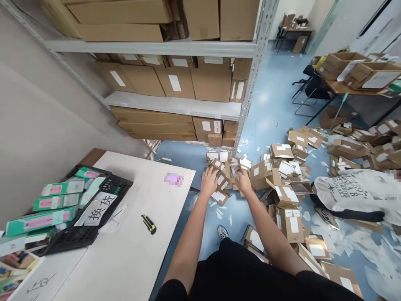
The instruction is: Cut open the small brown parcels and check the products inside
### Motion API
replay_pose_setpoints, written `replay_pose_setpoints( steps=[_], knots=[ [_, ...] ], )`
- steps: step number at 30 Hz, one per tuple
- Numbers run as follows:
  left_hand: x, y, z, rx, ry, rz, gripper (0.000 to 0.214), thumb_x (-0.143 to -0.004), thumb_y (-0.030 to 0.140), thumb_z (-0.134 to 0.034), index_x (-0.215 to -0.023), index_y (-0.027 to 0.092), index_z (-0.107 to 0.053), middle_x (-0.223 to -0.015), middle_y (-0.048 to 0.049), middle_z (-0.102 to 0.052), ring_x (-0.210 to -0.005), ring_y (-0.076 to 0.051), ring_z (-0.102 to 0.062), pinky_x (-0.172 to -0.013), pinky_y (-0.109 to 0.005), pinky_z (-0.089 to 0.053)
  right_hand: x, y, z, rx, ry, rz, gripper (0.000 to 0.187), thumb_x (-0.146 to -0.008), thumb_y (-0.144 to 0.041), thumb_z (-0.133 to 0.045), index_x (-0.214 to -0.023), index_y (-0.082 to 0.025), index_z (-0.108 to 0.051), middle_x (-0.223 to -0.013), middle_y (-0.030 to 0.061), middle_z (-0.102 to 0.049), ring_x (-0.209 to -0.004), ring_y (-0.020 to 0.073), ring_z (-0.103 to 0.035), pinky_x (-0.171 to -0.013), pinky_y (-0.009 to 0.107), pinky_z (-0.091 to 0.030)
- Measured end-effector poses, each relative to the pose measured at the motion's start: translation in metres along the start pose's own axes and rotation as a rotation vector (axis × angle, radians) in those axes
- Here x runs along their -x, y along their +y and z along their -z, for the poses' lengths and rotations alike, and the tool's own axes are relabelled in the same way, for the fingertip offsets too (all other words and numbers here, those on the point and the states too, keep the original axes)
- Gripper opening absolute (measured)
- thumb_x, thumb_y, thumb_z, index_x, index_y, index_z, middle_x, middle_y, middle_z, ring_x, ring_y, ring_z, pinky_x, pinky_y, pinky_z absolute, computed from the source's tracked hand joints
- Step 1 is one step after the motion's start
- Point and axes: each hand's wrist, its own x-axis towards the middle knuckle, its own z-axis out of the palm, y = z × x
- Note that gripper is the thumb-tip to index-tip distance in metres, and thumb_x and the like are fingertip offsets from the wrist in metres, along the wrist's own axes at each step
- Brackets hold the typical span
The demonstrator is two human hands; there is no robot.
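My left hand [209, 182] reaches forward and down over small cardboard boxes with white labels, its fingers spread. Opposite it, my right hand [243, 182] is also extended, fingers apart, beside an opened carton [232, 168] lying between the two hands. Whether either hand touches the cardboard I cannot tell. A labelled small box [220, 197] lies just below my left hand. To the right of my right hand stands a larger brown box [260, 174] with a flap folded out.
A white table [134, 251] at left bears a yellow-black utility knife [148, 224] and a black crate [105, 209] near green-and-pink packages. Shelving [175, 108] with cartons stands ahead. Empty boxes and paper scraps litter the floor; a person in a white top [354, 192] is at right.
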Motion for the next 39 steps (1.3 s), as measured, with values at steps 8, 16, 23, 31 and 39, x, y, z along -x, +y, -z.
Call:
replay_pose_setpoints(
  steps=[8,16,23,31,39],
  knots=[
    [0.056,-0.051,0.041,0.004,0.069,0.114,0.054,-0.092,0.012,-0.058,-0.144,0.025,-0.059,-0.162,-0.0112,-0.045,-0.15,-0.029,-0.043,-0.124,-0.051,-0.039,0.002,-0.107,-0.042,-0.23,-0.02,0.397,0.04,-0.094,-0.02,-0.051,-0.13,-0.019,-0.071,-0.149,0.0169,-0.055,-0.141,0.0325,-0.049,-0.119,0.054,-0.041],
    [0.174,-0.089,0.12,-0.079,0.371,0.356,0.057,-0.092,0.012,-0.059,-0.147,0.028,-0.055,-0.165,-0.0099,-0.042,-0.152,-0.031,-0.038,-0.123,-0.055,-0.04,0.027,-0.251,-0.083,-0.315,-0.155,0.739,0.044,-0.098,-0.022,-0.047,-0.138,-0.02,-0.066,-0.151,0.0152,-0.053,-0.142,0.0314,-0.046,-0.121,0.054,-0.039],
    [0.328,-0.103,0.175,-0.16,0.61,0.565,0.056,-0.093,0.012,-0.057,-0.147,0.028,-0.055,-0.166,-0.0097,-0.04,-0.157,-0.035,-0.03,-0.122,-0.058,-0.038,0.133,-0.374,-0.123,-0.389,-0.331,1.008,0.054,-0.098,-0.024,-0.05,-0.151,-0.024,-0.055,-0.163,0.0125,-0.042,-0.154,0.0332,-0.03,-0.125,0.06,-0.031],
    [0.543,-0.076,0.235,-0.299,0.939,0.826,0.051,-0.096,0.014,-0.056,-0.146,0.024,-0.056,-0.162,-0.0134,-0.045,-0.155,-0.035,-0.034,-0.123,-0.057,-0.038,0.314,-0.499,-0.162,-0.465,-0.541,1.327,0.056,-0.097,-0.024,-0.052,-0.153,-0.024,-0.052,-0.164,0.0132,-0.041,-0.154,0.0335,-0.033,-0.124,0.062,-0.034],
    [0.727,0.143,0.292,-0.772,1.574,0.922,0.044,-0.092,0.02,-0.071,-0.134,0.03,-0.059,-0.106,-0.0036,-0.072,-0.094,-0.019,-0.072,-0.087,-0.037,-0.063,0.527,-0.578,-0.181,-0.579,-0.767,1.624,0.054,-0.098,-0.027,-0.051,-0.152,-0.024,-0.052,-0.163,0.0133,-0.042,-0.153,0.0333,-0.035,-0.123,0.062,-0.036]
  ],
)
